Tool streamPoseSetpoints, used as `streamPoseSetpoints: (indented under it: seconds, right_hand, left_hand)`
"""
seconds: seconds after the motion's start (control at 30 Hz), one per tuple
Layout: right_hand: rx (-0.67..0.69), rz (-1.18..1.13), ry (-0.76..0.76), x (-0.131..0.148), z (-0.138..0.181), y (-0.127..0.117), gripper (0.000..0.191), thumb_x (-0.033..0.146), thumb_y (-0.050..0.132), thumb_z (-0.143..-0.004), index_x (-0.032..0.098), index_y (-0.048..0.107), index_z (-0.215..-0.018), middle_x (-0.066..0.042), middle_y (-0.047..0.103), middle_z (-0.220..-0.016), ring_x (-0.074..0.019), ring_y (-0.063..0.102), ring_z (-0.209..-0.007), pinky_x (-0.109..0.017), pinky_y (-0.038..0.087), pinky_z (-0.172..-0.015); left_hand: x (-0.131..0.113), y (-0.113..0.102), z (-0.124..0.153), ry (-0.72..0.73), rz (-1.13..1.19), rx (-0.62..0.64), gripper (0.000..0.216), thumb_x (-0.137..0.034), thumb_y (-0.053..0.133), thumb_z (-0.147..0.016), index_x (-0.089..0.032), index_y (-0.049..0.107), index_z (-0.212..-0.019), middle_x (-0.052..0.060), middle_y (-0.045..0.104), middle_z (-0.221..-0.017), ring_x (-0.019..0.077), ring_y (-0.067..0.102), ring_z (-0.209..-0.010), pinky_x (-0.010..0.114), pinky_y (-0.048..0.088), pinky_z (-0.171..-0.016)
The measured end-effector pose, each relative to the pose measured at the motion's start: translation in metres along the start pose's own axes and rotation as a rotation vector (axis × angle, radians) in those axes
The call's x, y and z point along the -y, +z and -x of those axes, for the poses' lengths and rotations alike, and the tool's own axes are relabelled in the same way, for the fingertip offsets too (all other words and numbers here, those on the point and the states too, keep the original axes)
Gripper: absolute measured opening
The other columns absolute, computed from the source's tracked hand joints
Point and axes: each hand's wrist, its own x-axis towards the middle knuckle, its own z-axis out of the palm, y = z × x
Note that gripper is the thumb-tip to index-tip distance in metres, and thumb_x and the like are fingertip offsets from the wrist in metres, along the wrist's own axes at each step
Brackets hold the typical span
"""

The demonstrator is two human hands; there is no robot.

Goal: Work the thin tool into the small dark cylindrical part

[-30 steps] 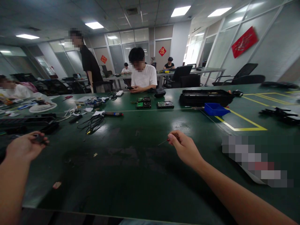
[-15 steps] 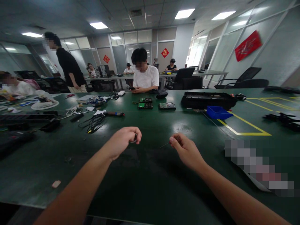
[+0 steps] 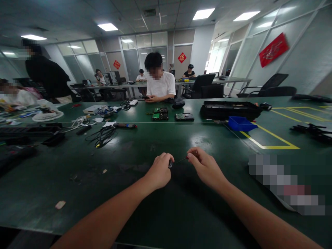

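Ceiling light panels (image 3: 203, 14) leave the room rather dim, with soft glare on the green tabletop (image 3: 85, 186), shadow beside the right forearm (image 3: 254, 207), and wide-angle stretching at the edges.

Tabletop (image 3: 145, 221): dark green, yellow-lined
Thin tool (image 3: 187, 157) in right hand (image 3: 207, 167): partly red
Bin (image 3: 240, 124) beyond right hand: blue
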Motion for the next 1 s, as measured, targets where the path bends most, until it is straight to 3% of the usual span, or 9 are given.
streamPoseSetpoints:
  seconds: [0.17,0.4,0.67,1.0]
  right_hand:
    - [-0.038,0.008,-0.017,0.002,0.001,0.000,0.026,0.041,0.049,-0.094,0.021,0.064,-0.092,-0.004,0.070,-0.080,-0.0209,0.066,-0.074,-0.034,0.047,-0.066]
    - [-0.125,-0.238,-0.024,-0.001,0.003,-0.002,0.026,0.044,0.054,-0.091,0.020,0.065,-0.093,-0.006,0.071,-0.083,-0.0210,0.068,-0.076,-0.034,0.052,-0.070]
    - [-0.205,-0.319,-0.034,-0.001,0.004,-0.002,0.026,0.044,0.057,-0.090,0.020,0.064,-0.095,-0.006,0.070,-0.083,-0.0208,0.068,-0.077,-0.036,0.054,-0.072]
    - [-0.193,-0.302,-0.045,-0.004,0.004,0.001,0.027,0.045,0.056,-0.091,0.020,0.063,-0.098,-0.006,0.072,-0.086,-0.0214,0.069,-0.080,-0.037,0.054,-0.075]
  left_hand:
    - [0.019,-0.001,-0.010,0.059,0.048,-0.015,0.035,-0.003,0.049,-0.083,-0.023,0.063,-0.108,0.005,0.058,-0.118,0.0217,0.053,-0.112,0.037,0.043,-0.099]
    - [0.010,0.001,-0.010,0.059,0.126,-0.109,0.044,-0.006,0.063,-0.084,-0.023,0.061,-0.124,0.005,0.061,-0.125,0.0224,0.053,-0.119,0.038,0.040,-0.107]
    - [0.011,0.000,-0.011,0.129,0.137,-0.096,0.033,-0.010,0.066,-0.084,-0.025,0.066,-0.113,0.001,0.065,-0.116,0.0213,0.058,-0.110,0.037,0.043,-0.100]
    - [0.008,-0.001,-0.010,0.137,0.136,-0.091,0.031,-0.013,0.066,-0.084,-0.026,0.066,-0.112,0.002,0.066,-0.112,0.0215,0.058,-0.107,0.037,0.043,-0.096]
